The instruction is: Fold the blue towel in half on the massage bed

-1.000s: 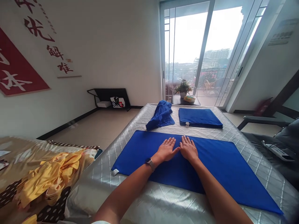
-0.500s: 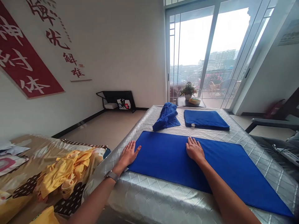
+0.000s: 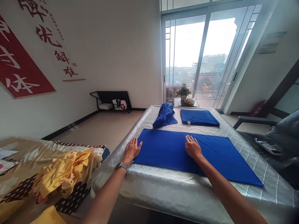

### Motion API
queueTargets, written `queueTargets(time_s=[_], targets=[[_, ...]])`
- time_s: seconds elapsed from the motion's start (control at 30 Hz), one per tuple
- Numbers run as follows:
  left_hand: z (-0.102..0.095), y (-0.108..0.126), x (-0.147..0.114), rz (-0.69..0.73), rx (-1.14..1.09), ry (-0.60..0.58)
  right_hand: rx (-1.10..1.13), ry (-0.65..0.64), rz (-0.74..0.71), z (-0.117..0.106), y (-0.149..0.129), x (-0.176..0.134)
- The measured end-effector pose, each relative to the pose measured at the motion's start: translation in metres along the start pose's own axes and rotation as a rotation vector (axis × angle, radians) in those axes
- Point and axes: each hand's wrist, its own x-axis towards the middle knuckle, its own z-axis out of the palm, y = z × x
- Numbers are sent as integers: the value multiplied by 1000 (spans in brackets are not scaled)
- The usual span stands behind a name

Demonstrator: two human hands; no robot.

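A long blue cloth (image 3: 161, 146), smooth and flat, lies across the silver quilted table cover (image 3: 161, 183). At its left end my left hand (image 3: 133, 150) rests with the fingers stretched out, a watch band on the wrist. My right hand (image 3: 193, 147) lies flat on the middle of the cloth, fingers extended. Neither hand grips anything. Beyond the cloth, a crumpled blue cloth (image 3: 165, 115) sits at the back left. Beside it, to the right, is a neat stack of folded blue cloth (image 3: 199, 118) with a small white tag at its front edge.
On the left, yellow clothing (image 3: 67, 169) is heaped on a patterned bedspread (image 3: 30, 168). A potted plant (image 3: 183, 91) stands on a chair behind the table, before a glass sliding door. To the right are a dark armchair (image 3: 257, 119) and a power strip (image 3: 268, 146).
The view has shifted, so the room's things sit further left and the cloth's right end shows more fully. Both hands stay flat at nearly the same spots on the cloth.
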Motion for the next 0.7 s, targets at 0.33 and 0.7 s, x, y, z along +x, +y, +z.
queueTargets(time_s=[0.33,0.7], targets=[[-19,33,-13,148,43,180,32,-131,-24,2,-17,-59],[8,244,-72,693,-160,-152,30,-120,-81,1,-11,-61]])
